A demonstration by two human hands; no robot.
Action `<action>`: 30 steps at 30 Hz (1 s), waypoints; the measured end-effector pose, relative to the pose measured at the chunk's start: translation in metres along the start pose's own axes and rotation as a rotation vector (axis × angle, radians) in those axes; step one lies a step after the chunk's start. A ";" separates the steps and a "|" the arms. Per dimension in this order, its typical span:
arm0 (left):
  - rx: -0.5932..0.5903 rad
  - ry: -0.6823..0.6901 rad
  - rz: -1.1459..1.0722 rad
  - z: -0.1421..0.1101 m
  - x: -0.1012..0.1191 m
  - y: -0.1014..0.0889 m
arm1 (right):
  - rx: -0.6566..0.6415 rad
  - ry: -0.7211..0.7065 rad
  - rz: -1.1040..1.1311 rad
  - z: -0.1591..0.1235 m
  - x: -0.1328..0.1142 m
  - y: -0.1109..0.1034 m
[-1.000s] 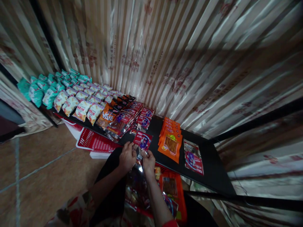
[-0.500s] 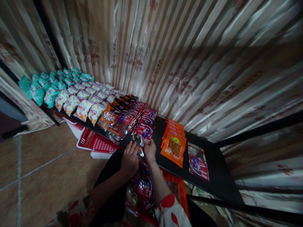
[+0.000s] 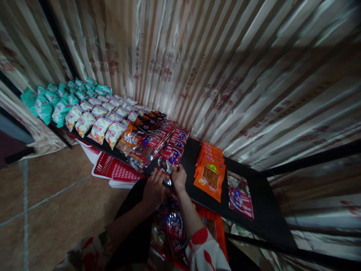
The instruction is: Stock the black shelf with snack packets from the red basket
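Note:
My left hand (image 3: 153,188) and my right hand (image 3: 179,177) both pinch the near edge of a red snack packet (image 3: 170,158) with a clear bottom strip, laid at the front of a row of like packets on the black shelf (image 3: 262,222). To the right lies a stack of orange packets (image 3: 211,171), then a single red packet (image 3: 239,194). More red and orange packets (image 3: 175,229) rest in my lap below the hands.
Left along the shelf run rows of orange-brown bags (image 3: 131,139), white snack bags (image 3: 97,120) and teal bags (image 3: 56,101). A red basket (image 3: 113,169) sits on a white one under the shelf. A striped shiny curtain (image 3: 225,75) hangs behind. Brown tiled floor (image 3: 56,203) lies at left.
Both hands have carried the red packet forward from the shelf's near edge and set it down at the front of the red row. The view shifted slightly.

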State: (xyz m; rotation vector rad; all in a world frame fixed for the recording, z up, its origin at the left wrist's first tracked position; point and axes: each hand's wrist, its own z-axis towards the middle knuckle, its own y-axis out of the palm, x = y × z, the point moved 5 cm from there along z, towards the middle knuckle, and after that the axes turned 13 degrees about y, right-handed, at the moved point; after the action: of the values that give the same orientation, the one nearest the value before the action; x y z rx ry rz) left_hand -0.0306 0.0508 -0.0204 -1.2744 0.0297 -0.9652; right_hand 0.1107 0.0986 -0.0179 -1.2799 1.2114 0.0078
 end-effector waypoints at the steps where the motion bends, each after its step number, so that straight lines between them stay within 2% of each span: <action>1: 0.006 0.000 0.009 -0.001 0.000 0.000 | 0.003 0.001 -0.010 -0.001 0.000 0.000; 7: 0.002 0.014 0.046 -0.003 -0.001 0.001 | 0.042 0.031 -0.142 -0.006 -0.002 -0.001; 15: 0.001 0.017 0.063 -0.004 -0.003 0.005 | 0.027 0.092 -0.282 -0.012 -0.007 -0.004; 20: 0.045 0.021 0.030 -0.001 -0.005 0.004 | 0.022 0.062 -0.292 -0.014 -0.008 -0.003; 24: 0.083 0.058 -0.024 0.018 -0.005 -0.002 | 0.021 0.048 -0.284 -0.016 -0.008 -0.004; 30: 0.027 0.063 -0.020 0.072 -0.012 -0.003 | 0.027 0.025 -0.276 -0.017 -0.008 -0.005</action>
State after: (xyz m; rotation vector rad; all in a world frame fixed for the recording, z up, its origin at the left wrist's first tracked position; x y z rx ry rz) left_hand -0.0029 0.1151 0.0012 -1.2215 0.0522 -1.0196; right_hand 0.0983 0.0894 -0.0058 -1.4177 1.0435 -0.2247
